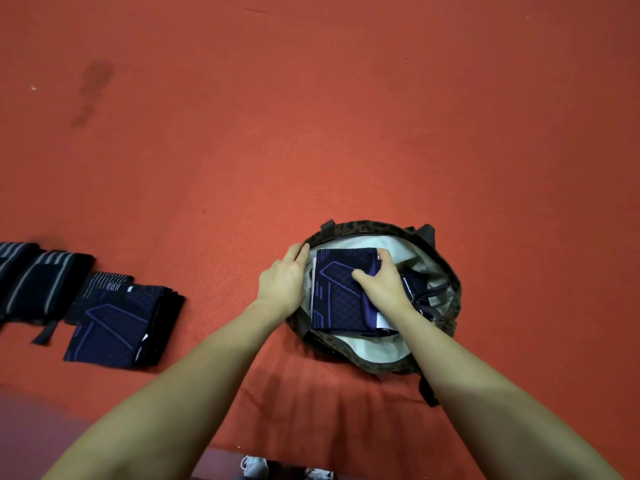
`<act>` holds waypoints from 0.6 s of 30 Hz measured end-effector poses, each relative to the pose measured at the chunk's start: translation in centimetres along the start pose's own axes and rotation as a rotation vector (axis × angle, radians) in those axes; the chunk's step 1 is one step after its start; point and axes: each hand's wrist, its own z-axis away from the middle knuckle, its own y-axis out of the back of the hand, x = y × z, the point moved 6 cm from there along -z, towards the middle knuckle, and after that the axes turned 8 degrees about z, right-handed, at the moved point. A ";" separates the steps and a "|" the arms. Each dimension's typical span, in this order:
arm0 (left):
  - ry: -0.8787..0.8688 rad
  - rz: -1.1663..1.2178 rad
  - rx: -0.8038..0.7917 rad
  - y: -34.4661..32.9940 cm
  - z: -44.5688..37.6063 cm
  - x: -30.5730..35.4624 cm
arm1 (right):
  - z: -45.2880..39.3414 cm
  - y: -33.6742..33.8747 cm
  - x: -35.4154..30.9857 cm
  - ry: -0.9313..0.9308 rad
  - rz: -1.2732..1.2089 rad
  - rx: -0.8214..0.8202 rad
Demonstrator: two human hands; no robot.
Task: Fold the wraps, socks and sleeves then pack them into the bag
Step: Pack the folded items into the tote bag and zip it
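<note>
A leopard-print bag (360, 227) with a pale lining stands open on the red surface. My right hand (382, 284) grips a folded dark blue sleeve (337, 296) with purple lines, holding it inside the bag's mouth. My left hand (284, 280) holds the bag's left rim, fingers curled over the edge. A second dark item with cords (420, 292) lies deeper in the bag to the right. Another folded blue sleeve (114, 327) lies on the surface at the left, with striped black wraps (38, 278) beyond it.
The red surface (346, 116) stretches wide behind the bag, with a dark stain (91, 91) at the far left. Its front edge runs along the bottom, where shoes (254, 467) show on the floor.
</note>
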 end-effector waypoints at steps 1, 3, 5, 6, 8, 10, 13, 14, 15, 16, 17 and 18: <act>0.010 -0.026 -0.003 -0.1 0.1 0.0 | -0.2 -0.3 0.3 -0.005 0.036 -0.001; 0.040 -0.068 -0.029 -0.3 0.4 0.1 | -0.5 -0.8 0.7 0.005 0.118 -0.001; 0.081 -0.083 -0.044 -0.4 0.4 0.1 | -0.6 -1.2 0.6 0.007 0.151 0.003; 0.081 -0.110 -0.044 -0.4 0.3 0.4 | -0.7 -1.2 0.5 0.006 0.139 0.006; 0.027 -0.191 -0.035 -0.4 0.3 1.2 | -0.7 -1.0 0.1 0.011 0.086 0.011; -0.047 -0.203 -0.012 -0.1 0.6 2.0 | -0.4 -0.8 -0.4 0.019 -0.001 -0.003; -0.037 -0.122 -0.017 0.7 1.2 2.1 | 0.3 -0.8 -1.0 0.015 -0.083 -0.041; -0.022 -0.101 -0.015 1.0 1.3 1.9 | 0.4 -1.0 -1.1 0.011 -0.095 -0.053; -0.020 -0.092 -0.011 1.1 1.4 1.8 | 0.4 -1.1 -1.2 0.005 -0.101 -0.057; -0.027 -0.086 -0.001 1.3 1.6 1.8 | 0.4 -1.3 -1.2 -0.001 -0.108 -0.057; -0.037 -0.078 0.010 1.3 1.7 1.6 | 0.2 -1.5 -1.0 -0.007 -0.103 -0.052; -0.048 -0.068 0.019 1.4 1.7 1.5 | 0.1 -1.6 -0.8 -0.010 -0.082 -0.040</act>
